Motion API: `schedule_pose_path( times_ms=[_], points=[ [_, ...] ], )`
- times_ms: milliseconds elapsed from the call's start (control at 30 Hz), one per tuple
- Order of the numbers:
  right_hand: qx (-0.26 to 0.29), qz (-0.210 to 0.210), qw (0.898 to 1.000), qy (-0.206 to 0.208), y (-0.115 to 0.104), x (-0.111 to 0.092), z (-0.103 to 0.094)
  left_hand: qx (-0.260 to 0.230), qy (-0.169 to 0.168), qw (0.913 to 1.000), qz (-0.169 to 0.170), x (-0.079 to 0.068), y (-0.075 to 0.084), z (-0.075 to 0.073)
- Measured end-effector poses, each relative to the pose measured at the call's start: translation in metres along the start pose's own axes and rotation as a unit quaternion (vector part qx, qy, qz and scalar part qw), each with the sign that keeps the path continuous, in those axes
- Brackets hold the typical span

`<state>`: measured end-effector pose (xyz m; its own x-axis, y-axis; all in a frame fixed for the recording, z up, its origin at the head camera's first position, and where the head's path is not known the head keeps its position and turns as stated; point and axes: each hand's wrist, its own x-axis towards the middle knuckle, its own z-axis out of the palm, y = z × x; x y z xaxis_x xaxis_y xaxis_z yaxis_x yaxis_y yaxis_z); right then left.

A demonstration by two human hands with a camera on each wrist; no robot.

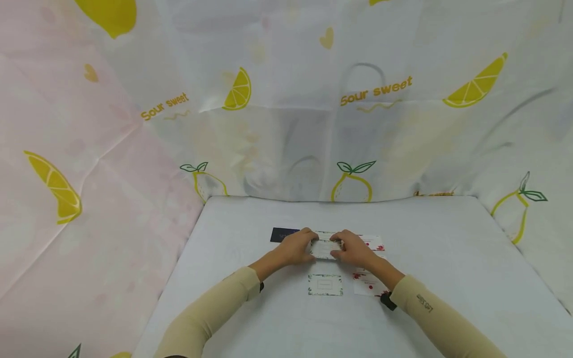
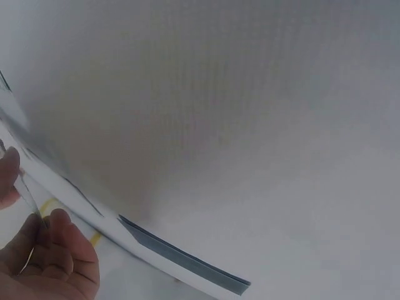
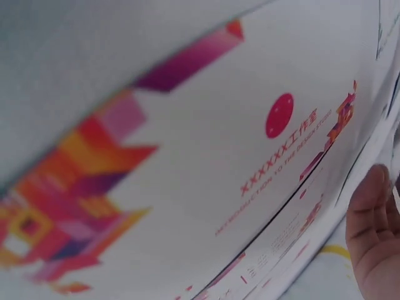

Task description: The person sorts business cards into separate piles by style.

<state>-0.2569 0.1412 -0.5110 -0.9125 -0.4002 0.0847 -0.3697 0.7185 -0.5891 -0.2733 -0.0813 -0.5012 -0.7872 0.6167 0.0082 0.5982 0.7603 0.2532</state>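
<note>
Both hands hold a white card with a green leafy border (image 1: 326, 250) in the head view, one at each side edge. My left hand (image 1: 295, 247) pinches its left edge, and my right hand (image 1: 353, 248) grips the right. Just behind it shows part of another leaf-bordered card (image 1: 325, 235). Close by the left hand lies a dark navy card (image 1: 281, 234), partly covered by the fingers. In the left wrist view the left fingers (image 2: 69, 250) are curled at a thin card edge. The right thumb (image 3: 370, 187) appears at the side of the right wrist view.
Nearer the person, a leaf-bordered card (image 1: 325, 285) lies flat on the white table (image 1: 233, 308). White cards with red designs lie under the right forearm (image 1: 368, 287) and behind the right hand (image 1: 376, 242). A lemon-print cloth (image 1: 286, 134) hangs along the table's back edge.
</note>
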Motion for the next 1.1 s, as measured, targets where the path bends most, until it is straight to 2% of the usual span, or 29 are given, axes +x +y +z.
schedule_pose_path(
  times_ms=[200, 300, 500, 633, 833, 967, 1100],
  points=[
    [-0.081, -0.043, 0.995, 0.035, 0.001, -0.001, 0.000, -0.014, -0.001, 0.9998, -0.013, 0.009, -0.001, -0.006],
    [-0.079, -0.045, 0.995, 0.048, 0.002, 0.001, -0.001, -0.013, -0.008, 0.9998, -0.013, 0.015, -0.002, -0.009],
    [-0.068, -0.016, 0.997, 0.029, -0.001, 0.010, -0.006, -0.012, -0.017, 0.9992, -0.035, 0.027, -0.003, -0.012],
    [-0.067, 0.001, 0.997, 0.031, -0.002, 0.020, -0.009, -0.011, -0.025, 0.9982, -0.054, 0.036, -0.003, -0.014],
    [-0.053, 0.013, 0.998, 0.026, 0.000, 0.030, -0.011, -0.017, -0.038, 0.9962, -0.076, 0.042, -0.005, -0.018],
    [-0.052, 0.031, 0.998, 0.008, 0.000, 0.033, -0.011, -0.018, -0.048, 0.9954, -0.080, 0.043, -0.006, -0.018],
    [-0.058, 0.041, 0.997, -0.009, 0.001, 0.034, -0.010, -0.016, -0.062, 0.9955, -0.069, 0.045, -0.007, -0.015]
  ],
)
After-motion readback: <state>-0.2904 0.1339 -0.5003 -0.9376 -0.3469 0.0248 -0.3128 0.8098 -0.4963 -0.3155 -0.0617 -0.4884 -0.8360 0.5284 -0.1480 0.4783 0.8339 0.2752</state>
